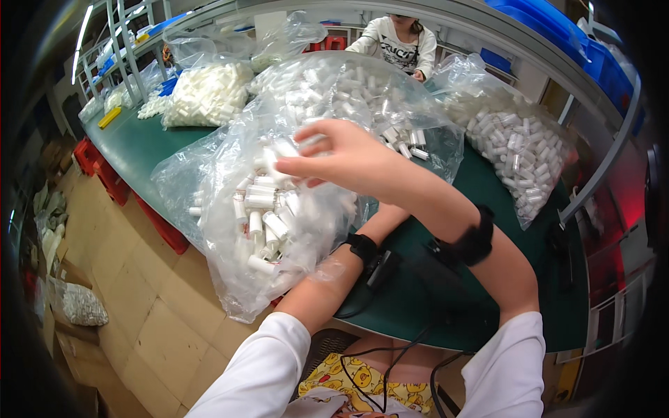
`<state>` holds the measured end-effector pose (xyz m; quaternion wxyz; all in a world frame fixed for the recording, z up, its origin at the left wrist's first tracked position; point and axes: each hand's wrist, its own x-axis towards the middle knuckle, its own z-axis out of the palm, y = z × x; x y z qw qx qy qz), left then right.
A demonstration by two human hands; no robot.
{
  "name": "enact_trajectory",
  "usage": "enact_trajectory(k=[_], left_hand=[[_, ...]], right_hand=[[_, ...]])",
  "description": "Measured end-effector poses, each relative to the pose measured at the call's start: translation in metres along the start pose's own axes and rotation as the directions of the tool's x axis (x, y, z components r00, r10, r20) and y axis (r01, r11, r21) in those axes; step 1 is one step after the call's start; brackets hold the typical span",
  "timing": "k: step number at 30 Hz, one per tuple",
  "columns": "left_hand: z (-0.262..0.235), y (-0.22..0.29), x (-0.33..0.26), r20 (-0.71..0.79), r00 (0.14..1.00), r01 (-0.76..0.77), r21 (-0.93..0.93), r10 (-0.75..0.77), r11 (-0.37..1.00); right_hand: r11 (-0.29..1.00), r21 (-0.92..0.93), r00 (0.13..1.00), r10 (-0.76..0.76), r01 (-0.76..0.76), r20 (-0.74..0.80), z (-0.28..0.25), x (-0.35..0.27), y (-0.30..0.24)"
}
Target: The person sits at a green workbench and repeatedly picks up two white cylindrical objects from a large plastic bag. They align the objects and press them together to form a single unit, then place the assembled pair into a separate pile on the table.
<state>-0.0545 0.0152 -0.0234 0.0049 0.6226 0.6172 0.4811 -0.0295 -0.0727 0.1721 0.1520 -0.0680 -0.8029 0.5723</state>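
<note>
My right hand point(341, 157) is above a large clear plastic bag point(230, 164), its fingers curved and apart, with nothing plainly held. Just under its fingertips are blurred white pieces. Inside the bag's near part lies a heap of small white plastic cylinders point(260, 198), some with reddish marks. My left forearm crosses beneath my right forearm, over the bag's near right edge. Of my left hand point(391, 211) only a small part by the wrist shows; its fingers are hidden behind my right forearm. Several more cylinders point(418, 153) lie to the right of that hand.
A full bag of white cylinders point(519, 150) stands at the right of the green table point(446, 299). Another bag of cream-white pieces point(209, 94) is at the back left. Across the table sits a person point(401, 45). Red stools point(104, 174) are under the left edge; cables hang near my lap.
</note>
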Motion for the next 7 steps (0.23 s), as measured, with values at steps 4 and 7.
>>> enact_trajectory(k=[4, 7], left_hand=[[0.013, -0.02, 0.003, -0.117, 0.992, -0.054, 0.019, 0.056, 0.998], [0.008, -0.016, 0.007, -0.108, 0.994, 0.043, 0.144, -0.027, 0.989]], right_hand=[[0.987, 0.016, 0.978, -0.156, 0.16, -0.139, -0.016, 0.01, 0.004], [0.997, 0.046, 0.997, -0.059, 0.061, -0.05, -0.065, -0.024, -0.004]])
